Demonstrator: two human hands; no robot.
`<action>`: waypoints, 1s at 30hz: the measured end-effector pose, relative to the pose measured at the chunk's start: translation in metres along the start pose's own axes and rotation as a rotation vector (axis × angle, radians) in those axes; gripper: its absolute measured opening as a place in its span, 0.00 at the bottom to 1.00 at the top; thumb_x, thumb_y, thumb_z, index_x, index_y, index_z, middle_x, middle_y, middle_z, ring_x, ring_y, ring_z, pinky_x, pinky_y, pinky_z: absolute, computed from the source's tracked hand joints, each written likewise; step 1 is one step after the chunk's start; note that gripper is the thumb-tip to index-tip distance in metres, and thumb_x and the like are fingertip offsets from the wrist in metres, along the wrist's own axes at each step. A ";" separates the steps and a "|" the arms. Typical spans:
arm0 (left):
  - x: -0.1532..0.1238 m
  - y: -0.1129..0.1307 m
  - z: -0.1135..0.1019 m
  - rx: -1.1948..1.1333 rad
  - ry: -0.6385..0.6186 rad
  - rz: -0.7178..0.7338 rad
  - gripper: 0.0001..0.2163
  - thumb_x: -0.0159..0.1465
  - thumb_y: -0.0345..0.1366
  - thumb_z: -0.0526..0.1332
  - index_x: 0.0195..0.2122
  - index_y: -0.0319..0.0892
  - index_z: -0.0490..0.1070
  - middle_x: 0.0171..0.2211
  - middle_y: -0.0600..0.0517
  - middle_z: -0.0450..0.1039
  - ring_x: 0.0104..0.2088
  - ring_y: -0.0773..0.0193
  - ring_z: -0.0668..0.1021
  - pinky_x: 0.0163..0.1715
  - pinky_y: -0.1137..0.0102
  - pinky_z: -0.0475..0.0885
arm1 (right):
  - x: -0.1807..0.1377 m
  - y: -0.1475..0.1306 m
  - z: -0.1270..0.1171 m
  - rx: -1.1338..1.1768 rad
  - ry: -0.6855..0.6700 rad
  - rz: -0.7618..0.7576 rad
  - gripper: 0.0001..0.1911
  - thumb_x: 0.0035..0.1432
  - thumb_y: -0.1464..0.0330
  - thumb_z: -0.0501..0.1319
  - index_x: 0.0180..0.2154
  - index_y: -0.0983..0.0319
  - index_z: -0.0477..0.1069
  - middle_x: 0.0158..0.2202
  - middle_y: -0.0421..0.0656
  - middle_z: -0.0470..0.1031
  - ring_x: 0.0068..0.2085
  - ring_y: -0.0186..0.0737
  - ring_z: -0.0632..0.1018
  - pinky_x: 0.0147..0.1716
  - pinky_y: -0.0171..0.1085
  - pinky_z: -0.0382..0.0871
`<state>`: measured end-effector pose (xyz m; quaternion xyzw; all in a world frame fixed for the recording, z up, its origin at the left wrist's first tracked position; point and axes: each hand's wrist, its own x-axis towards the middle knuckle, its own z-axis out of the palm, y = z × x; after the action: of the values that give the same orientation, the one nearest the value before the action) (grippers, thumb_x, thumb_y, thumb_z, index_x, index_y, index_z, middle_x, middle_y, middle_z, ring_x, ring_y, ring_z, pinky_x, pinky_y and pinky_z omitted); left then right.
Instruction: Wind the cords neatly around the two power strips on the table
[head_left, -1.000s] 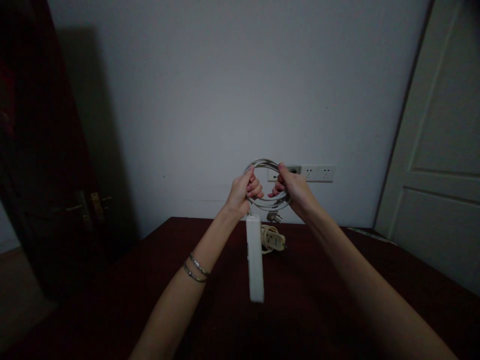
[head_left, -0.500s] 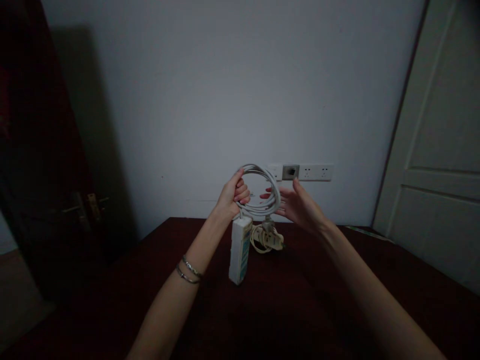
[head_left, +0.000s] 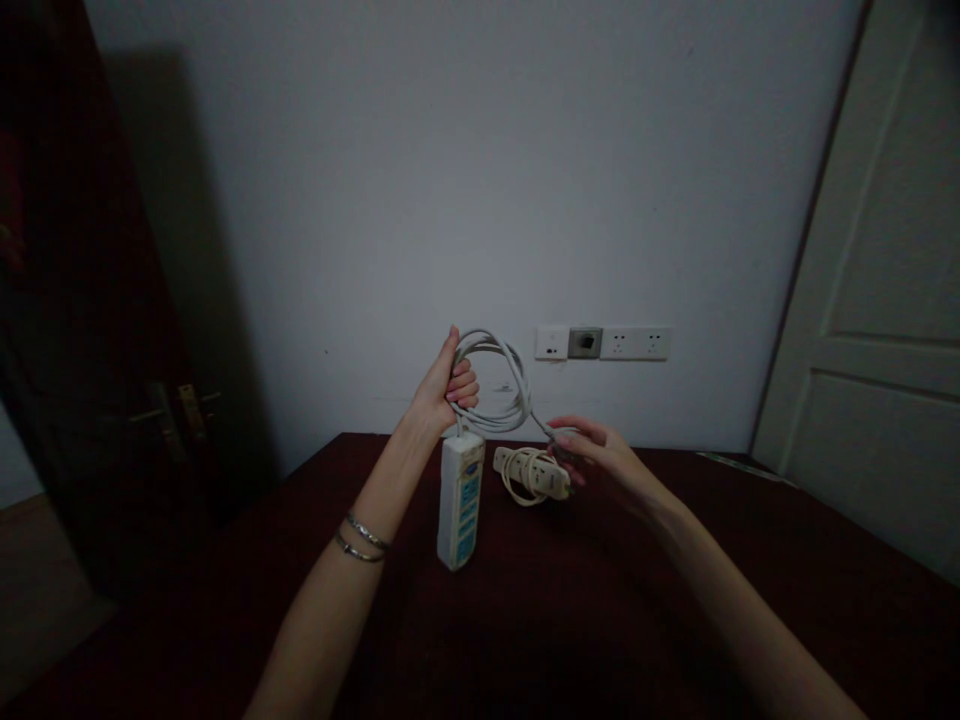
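Note:
My left hand (head_left: 448,385) is closed around one side of a coiled grey-white cord (head_left: 517,400), holding the loops up in front of the wall. Below that fist hangs a white power strip (head_left: 459,500), upright, its blue-marked socket face turned to the right. My right hand (head_left: 592,448) pinches the free end of the same cord, to the right of the coil; the fingers partly hide that end. Behind and beneath the right hand, a second, cream power strip (head_left: 553,482) lies on the dark red table (head_left: 525,620) with its own cord looped around it.
Wall sockets (head_left: 634,343) run along the white wall just above the table's back edge. A dark door with a handle (head_left: 161,415) stands at the left, and a pale panelled door (head_left: 885,320) at the right. A thin flat strip (head_left: 750,467) lies at the table's back right.
My right hand has moved down and closed on the cord's end, drawing it away from the coil. The left hand, with coil and power strip, has shifted slightly left; the strip's face has turned more toward me.

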<state>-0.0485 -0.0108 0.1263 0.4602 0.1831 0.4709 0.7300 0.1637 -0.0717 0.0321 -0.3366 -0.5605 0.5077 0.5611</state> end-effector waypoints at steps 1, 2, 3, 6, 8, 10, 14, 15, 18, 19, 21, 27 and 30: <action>0.000 0.000 -0.001 0.029 0.031 0.023 0.28 0.55 0.57 0.57 0.12 0.43 0.45 0.06 0.62 0.43 0.07 0.77 0.49 0.07 0.77 0.45 | 0.000 -0.002 -0.004 -0.005 0.052 -0.018 0.20 0.43 0.62 0.68 0.38 0.62 0.70 0.25 0.40 0.72 0.18 0.26 0.65 0.15 0.30 0.57; 0.001 -0.001 -0.002 0.057 0.062 0.047 0.28 0.55 0.56 0.57 0.12 0.44 0.45 0.06 0.62 0.43 0.07 0.77 0.49 0.07 0.77 0.45 | -0.001 -0.005 -0.006 -0.007 0.092 -0.036 0.20 0.42 0.62 0.68 0.37 0.63 0.71 0.25 0.39 0.72 0.18 0.26 0.65 0.16 0.30 0.57; 0.001 -0.002 -0.003 0.084 0.091 0.070 0.28 0.55 0.55 0.57 0.12 0.44 0.45 0.06 0.62 0.43 0.07 0.77 0.49 0.07 0.77 0.46 | -0.002 -0.008 -0.007 -0.006 0.127 -0.054 0.19 0.41 0.62 0.69 0.37 0.63 0.72 0.24 0.39 0.71 0.18 0.27 0.66 0.17 0.30 0.57; 0.004 -0.007 -0.004 0.147 0.169 0.130 0.27 0.55 0.54 0.58 0.12 0.44 0.44 0.06 0.62 0.42 0.07 0.77 0.49 0.08 0.76 0.47 | -0.008 -0.016 -0.004 0.017 0.160 -0.081 0.20 0.40 0.62 0.69 0.36 0.64 0.73 0.22 0.39 0.70 0.22 0.32 0.70 0.22 0.33 0.62; 0.007 -0.010 -0.005 0.180 0.209 0.167 0.27 0.55 0.54 0.58 0.12 0.45 0.44 0.06 0.63 0.43 0.08 0.77 0.49 0.09 0.76 0.48 | -0.012 -0.020 0.001 0.064 0.139 -0.088 0.20 0.41 0.62 0.69 0.38 0.63 0.73 0.23 0.40 0.71 0.26 0.35 0.72 0.27 0.35 0.66; 0.009 -0.013 -0.006 0.204 0.234 0.188 0.27 0.55 0.54 0.59 0.13 0.45 0.44 0.06 0.63 0.42 0.08 0.77 0.49 0.09 0.76 0.48 | -0.016 -0.023 0.005 0.133 0.112 -0.099 0.22 0.41 0.63 0.69 0.41 0.62 0.72 0.25 0.41 0.72 0.29 0.36 0.74 0.33 0.38 0.68; 0.012 -0.016 -0.011 0.210 0.237 0.199 0.26 0.54 0.53 0.59 0.14 0.44 0.44 0.07 0.63 0.42 0.08 0.77 0.49 0.10 0.76 0.48 | -0.022 -0.023 0.011 0.262 0.017 -0.185 0.29 0.37 0.62 0.70 0.45 0.58 0.71 0.33 0.44 0.76 0.38 0.43 0.76 0.47 0.47 0.66; 0.012 -0.016 -0.012 0.203 0.232 0.196 0.26 0.54 0.53 0.59 0.14 0.44 0.44 0.07 0.63 0.42 0.08 0.77 0.49 0.10 0.76 0.47 | -0.023 -0.023 0.012 0.261 -0.004 -0.214 0.30 0.35 0.62 0.71 0.45 0.58 0.72 0.36 0.44 0.76 0.41 0.45 0.76 0.48 0.48 0.65; 0.011 -0.016 -0.010 0.182 0.234 0.167 0.26 0.56 0.53 0.58 0.14 0.44 0.44 0.07 0.63 0.42 0.08 0.77 0.49 0.10 0.76 0.47 | -0.023 -0.021 0.015 0.124 0.049 -0.280 0.26 0.35 0.65 0.71 0.41 0.57 0.75 0.37 0.45 0.76 0.42 0.46 0.76 0.48 0.47 0.65; 0.010 -0.017 -0.009 0.181 0.245 0.164 0.26 0.56 0.52 0.58 0.14 0.44 0.44 0.07 0.63 0.42 0.08 0.77 0.49 0.10 0.76 0.47 | -0.023 -0.021 0.017 0.046 0.091 -0.303 0.22 0.37 0.65 0.71 0.40 0.57 0.75 0.36 0.45 0.76 0.41 0.45 0.76 0.46 0.47 0.66; 0.009 -0.019 -0.004 0.195 0.269 0.176 0.26 0.56 0.52 0.58 0.15 0.44 0.44 0.07 0.63 0.42 0.08 0.77 0.49 0.10 0.76 0.47 | -0.024 -0.022 0.020 -0.125 0.138 -0.387 0.18 0.40 0.65 0.70 0.37 0.57 0.77 0.36 0.44 0.76 0.39 0.44 0.75 0.44 0.47 0.68; 0.009 -0.034 0.011 0.309 0.308 0.291 0.24 0.55 0.53 0.59 0.16 0.45 0.46 0.08 0.64 0.43 0.08 0.77 0.49 0.09 0.76 0.47 | -0.020 -0.026 0.030 -0.498 0.083 -0.675 0.15 0.39 0.64 0.71 0.35 0.52 0.78 0.56 0.42 0.61 0.55 0.49 0.64 0.52 0.49 0.61; 0.006 -0.040 0.017 0.325 0.330 0.383 0.24 0.55 0.53 0.59 0.16 0.45 0.48 0.08 0.64 0.44 0.08 0.77 0.51 0.09 0.76 0.48 | -0.014 -0.023 0.033 -0.513 0.106 -0.644 0.14 0.42 0.63 0.69 0.36 0.50 0.78 0.59 0.39 0.60 0.57 0.50 0.63 0.54 0.52 0.59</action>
<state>-0.0130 -0.0190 0.1020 0.5144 0.2822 0.6331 0.5049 0.1381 -0.0977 0.0548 -0.2988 -0.7157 0.1320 0.6173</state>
